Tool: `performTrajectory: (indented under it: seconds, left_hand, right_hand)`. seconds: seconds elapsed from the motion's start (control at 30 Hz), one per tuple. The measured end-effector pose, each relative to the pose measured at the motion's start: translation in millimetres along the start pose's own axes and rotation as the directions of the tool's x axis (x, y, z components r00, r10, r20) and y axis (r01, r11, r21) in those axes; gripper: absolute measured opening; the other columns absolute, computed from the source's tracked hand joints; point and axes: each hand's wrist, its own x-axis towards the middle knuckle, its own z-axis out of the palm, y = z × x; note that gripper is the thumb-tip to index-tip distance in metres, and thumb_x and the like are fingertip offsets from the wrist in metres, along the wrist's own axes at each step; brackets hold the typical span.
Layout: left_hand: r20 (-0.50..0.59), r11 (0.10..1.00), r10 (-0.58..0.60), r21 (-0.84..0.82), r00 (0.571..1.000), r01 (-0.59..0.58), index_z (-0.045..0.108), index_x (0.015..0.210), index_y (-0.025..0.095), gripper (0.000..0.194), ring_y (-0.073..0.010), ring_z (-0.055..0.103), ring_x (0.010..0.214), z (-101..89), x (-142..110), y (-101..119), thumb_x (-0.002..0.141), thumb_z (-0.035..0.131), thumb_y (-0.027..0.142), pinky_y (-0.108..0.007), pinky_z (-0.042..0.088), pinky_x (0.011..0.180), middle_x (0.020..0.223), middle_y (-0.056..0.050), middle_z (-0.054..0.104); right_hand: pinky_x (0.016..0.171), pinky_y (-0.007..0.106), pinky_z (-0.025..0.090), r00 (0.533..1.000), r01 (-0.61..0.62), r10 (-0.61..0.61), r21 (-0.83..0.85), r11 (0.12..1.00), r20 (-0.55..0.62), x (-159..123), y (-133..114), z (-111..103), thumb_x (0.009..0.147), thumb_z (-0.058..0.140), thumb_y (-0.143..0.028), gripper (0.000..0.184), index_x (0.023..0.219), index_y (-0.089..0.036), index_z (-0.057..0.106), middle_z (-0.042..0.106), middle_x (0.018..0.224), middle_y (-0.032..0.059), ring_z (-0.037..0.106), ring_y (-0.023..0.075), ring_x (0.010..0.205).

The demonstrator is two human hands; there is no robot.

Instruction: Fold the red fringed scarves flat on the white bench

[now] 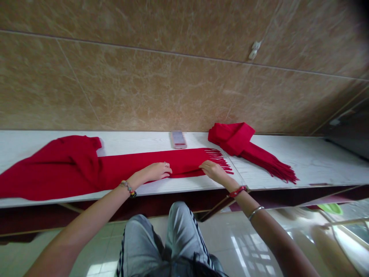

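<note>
A long red scarf (150, 159) lies along the white tabletop, its fringe spread toward the right. At the left, its far part widens into a loose, rumpled heap of red cloth. My left hand (158, 171) is at the scarf's near edge with fingers closed on the fabric. Close to the fringe, my right hand (213, 170) pinches the same near edge, where the cloth is slightly folded up. Another red scarf (239, 140), folded or knotted over itself with a fringed end, rests to the right, apart from both hands.
Near the wall stands a small, flat, phone-like thing (178, 139), partly blurred out. The white table (311, 161) runs along a brown marbled wall (144, 88) bearing a small white fixture (255, 50). A green basin-like item (331, 208) is low at the right.
</note>
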Motion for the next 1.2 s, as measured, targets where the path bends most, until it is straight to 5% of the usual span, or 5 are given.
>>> performTrajectory:
  seconds: [0.17,0.4,0.63,0.93,1.2]
  left_hand:
    - [-0.064,0.992,-0.105,0.066,0.992,0.109,0.061,0.1,0.018,0.021,-0.0162,0.057,0.088,-2.9,-11.9,14.3,0.086,0.046,0.019,-0.026,0.042,0.079,0.096,-0.006,0.061]
    - [0.001,0.996,-0.041,0.077,0.999,0.041,0.059,0.101,0.022,0.022,-0.0144,0.058,0.082,14.6,-23.7,25.9,0.084,0.047,0.014,-0.022,0.043,0.07,0.095,-0.004,0.058]
    - [-0.2,0.993,-0.115,0.017,0.973,0.121,0.06,0.098,0.018,0.021,-0.0141,0.056,0.082,-8.9,-17.7,17.7,0.084,0.044,0.017,-0.023,0.042,0.075,0.092,-0.005,0.058]
    - [0.046,1.0,-0.013,0.01,0.999,0.012,0.061,0.094,0.023,0.019,-0.0126,0.056,0.078,4.4,-26.3,29.6,0.083,0.048,0.015,-0.02,0.042,0.069,0.088,-0.001,0.058]
    - [-0.067,0.995,0.009,-0.096,0.998,-0.015,0.064,0.083,0.018,0.02,-0.0166,0.052,0.101,-2.0,-16.1,32.0,0.086,0.045,0.025,-0.03,0.037,0.092,0.111,-0.006,0.057]
  right_hand:
    - [0.072,0.03,0.049,1.0,0.031,-0.031,0.003,1.0,0.005,-5.7,-5.2,-7.9,0.086,0.04,-0.011,0.024,0.093,-0.016,0.062,0.062,0.085,0.0084,0.057,0.0178,0.082]
    - [0.068,0.029,0.048,0.993,0.07,-0.071,0.013,0.997,0.089,-19.2,-14.5,5.2,0.085,0.039,-0.008,0.023,0.084,-0.013,0.062,0.06,0.081,0.009,0.056,0.0169,0.077]
    - [0.074,0.029,0.048,0.993,-0.042,0.055,0.113,0.993,-0.109,-16.2,-3.1,3.9,0.085,0.039,-0.01,0.023,0.091,-0.017,0.06,0.058,0.09,0.0088,0.056,0.0168,0.084]
    - [0.07,0.03,0.049,0.989,0.104,-0.114,0.113,0.988,0.091,-24.8,-10.7,1.6,0.085,0.038,-0.011,0.025,0.087,-0.016,0.063,0.061,0.085,0.0085,0.057,0.0164,0.079]
    - [0.083,0.034,0.048,1.0,-0.023,0.026,0.225,0.974,-0.007,-30.1,-14.4,6.0,0.084,0.044,-0.018,0.022,0.095,-0.018,0.063,0.06,0.1,0.0097,0.056,0.0184,0.095]
